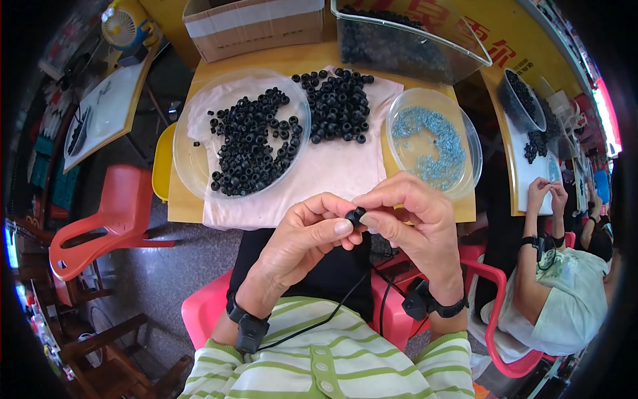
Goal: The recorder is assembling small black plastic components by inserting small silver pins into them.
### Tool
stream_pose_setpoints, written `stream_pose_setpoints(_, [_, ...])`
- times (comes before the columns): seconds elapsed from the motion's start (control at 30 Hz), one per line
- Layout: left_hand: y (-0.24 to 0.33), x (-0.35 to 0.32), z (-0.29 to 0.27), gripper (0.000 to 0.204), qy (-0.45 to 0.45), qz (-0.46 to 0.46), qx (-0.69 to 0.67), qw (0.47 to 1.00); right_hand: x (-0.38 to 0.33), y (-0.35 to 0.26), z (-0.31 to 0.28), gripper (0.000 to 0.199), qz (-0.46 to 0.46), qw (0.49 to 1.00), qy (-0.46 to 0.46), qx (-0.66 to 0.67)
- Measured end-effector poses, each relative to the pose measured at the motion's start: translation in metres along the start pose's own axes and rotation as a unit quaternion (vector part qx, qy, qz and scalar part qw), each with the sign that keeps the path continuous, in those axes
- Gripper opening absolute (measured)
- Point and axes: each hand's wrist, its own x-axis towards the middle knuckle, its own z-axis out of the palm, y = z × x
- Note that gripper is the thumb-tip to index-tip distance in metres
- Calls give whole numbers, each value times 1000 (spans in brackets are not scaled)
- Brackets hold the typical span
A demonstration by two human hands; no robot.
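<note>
My left hand [307, 229] pinches a small black ring-shaped part [355, 215] between thumb and fingers, just past the table's near edge. The fingertips of my right hand [413, 216] close on the same part from the other side; whether they also hold a smaller piece is hidden. Beyond my hands, a clear round lid-like tray [194, 174] holds many loose black parts [249, 143]. More black parts [340, 110] are heaped on the pink cloth [359, 169]. To the right, a clear oval tub [397, 106] contains tiny pale-blue pieces [442, 143].
A cardboard box [256, 30] and a clear bin [412, 50] of black parts stand at the table's back. At right, another person [551, 292] works at a white-topped table [531, 176]. A red chair [119, 213] and a yellow stool [163, 163] are on the left.
</note>
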Motion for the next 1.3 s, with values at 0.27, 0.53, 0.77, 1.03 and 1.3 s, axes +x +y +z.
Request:
stream_pose_setpoints(0.27, [-2, 1, -4, 15, -10, -60, -95, 994, -4, -12, 3, 32, -53, 987, -8, -154])
stream_pose_setpoints(0.53, [-1, 0, -5, 15, 1, -93, -116, 989, -2, 9, 14, 30, -207, 955, 31, -209])
stream_pose_setpoints(0.77, [10, 4, -5, 13, 54, -70, -104, 991, 20, 14, 15, 25, -266, 933, -5, -241])
stream_pose_setpoints(1.03, [39, 12, -7, 19, 103, 72, 108, 986, 69, 5, 2, 28, -152, 935, -77, -312])
stream_pose_setpoints(1.3, [97, 10, -47, 20, 284, 282, 753, 522, 187, 23, -114, 35, -11, 851, 232, -472])
